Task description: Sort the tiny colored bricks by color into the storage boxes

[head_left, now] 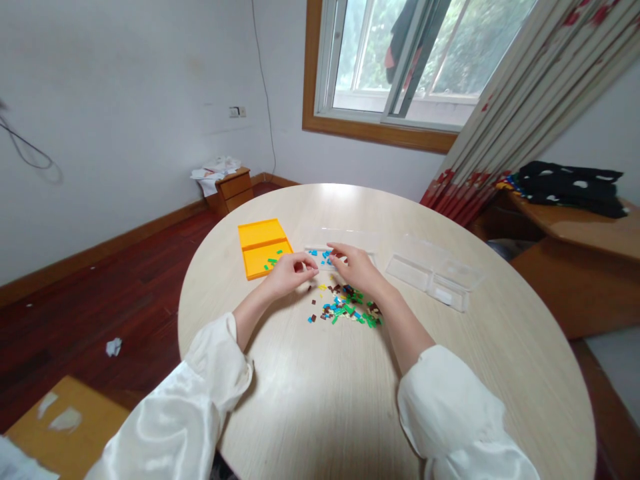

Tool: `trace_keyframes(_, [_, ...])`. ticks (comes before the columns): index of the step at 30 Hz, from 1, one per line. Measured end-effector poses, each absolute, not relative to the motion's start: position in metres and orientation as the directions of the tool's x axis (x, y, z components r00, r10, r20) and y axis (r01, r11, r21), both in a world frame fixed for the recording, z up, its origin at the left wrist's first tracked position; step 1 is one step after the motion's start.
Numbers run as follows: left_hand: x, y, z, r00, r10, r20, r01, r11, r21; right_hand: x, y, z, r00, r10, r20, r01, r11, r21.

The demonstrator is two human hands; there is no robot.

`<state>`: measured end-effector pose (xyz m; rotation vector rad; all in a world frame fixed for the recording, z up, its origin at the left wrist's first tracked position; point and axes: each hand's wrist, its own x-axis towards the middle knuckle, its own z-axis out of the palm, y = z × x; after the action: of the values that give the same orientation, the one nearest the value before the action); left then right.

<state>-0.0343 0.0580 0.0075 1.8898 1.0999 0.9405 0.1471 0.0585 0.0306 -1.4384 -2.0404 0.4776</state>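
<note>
Hands [324,267] hover just beyond the mixed colored pieces [347,305].

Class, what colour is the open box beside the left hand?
The box is yellow-orange, clearest in the head view.

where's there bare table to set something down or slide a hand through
Bare: the round table between left sleeve and right sleeve, nearer than the loose bricks; right of the right sleeve, nearer than the clear case; along the far edge. Crowded: the middle, with left hand, right hand, bricks, clear box, yellow case.
</note>
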Motion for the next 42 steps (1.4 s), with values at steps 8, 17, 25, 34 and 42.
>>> trace_keyframes(8, [-0.033,0.05,0.008,0.533,0.837,0.127,0.451,-0.407,0.794,0.157,0.047,0.058,-0.487,0.849,-0.206,0.817,0.36,-0.449])
trace_keyframes(17, [-0.036,0.049,0.006,0.73,0.674,0.116,0.318,-0.484,0.816,0.146,0.042,0.055,-0.498,0.768,-0.403,0.864,0.399,-0.306])
trace_keyframes(25, [-0.034,0.048,0.004,0.791,0.604,0.099,0.308,-0.532,0.789,0.138,0.038,0.059,-0.49,0.785,-0.38,0.869,0.403,-0.288])
trace_keyframes(34, [-0.032,0.046,0.006,0.796,0.6,0.083,0.302,-0.513,0.803,0.137,0.04,0.053,-0.476,0.814,-0.333,0.874,0.397,-0.28])
trace_keyframes(42, [-0.032,0.045,0.0,0.745,0.666,0.037,0.365,-0.453,0.813,0.136,0.038,0.054,-0.498,0.808,-0.314,0.865,0.436,-0.249])
